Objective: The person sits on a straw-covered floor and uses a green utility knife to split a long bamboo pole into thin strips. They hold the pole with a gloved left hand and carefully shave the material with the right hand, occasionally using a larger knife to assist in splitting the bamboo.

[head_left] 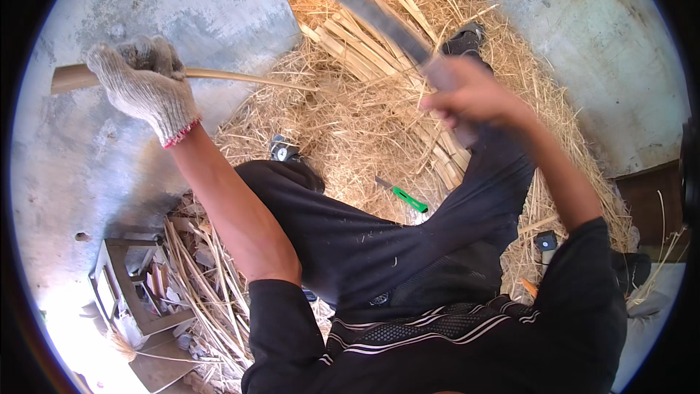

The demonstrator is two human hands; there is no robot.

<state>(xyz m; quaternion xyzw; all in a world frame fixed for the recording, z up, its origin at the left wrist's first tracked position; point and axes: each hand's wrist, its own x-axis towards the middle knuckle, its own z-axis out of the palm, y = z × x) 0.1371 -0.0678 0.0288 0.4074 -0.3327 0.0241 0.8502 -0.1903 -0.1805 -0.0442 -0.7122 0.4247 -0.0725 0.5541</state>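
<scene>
My left hand [146, 87], in a knitted whitish glove with a red cuff edge, is closed round a bamboo strip [240, 76]. The strip's wide end juts out left of the fist, and its thin end reaches right over the shavings. Bare and a little blurred, my right hand [470, 91] grips the handle of a long-bladed knife [372, 14]. The blade points up and to the left, raised above the pile and apart from the strip. Between my legs lies a green utility knife [408, 198] with its blade out.
Straw-like shavings [321, 124] cover the floor around my legs. Split bamboo strips [357, 47] lie among them ahead. Grey walls [219, 7] rise left and right. At lower left, a wooden frame [149, 317] stands beside a heap of thin sticks [208, 277].
</scene>
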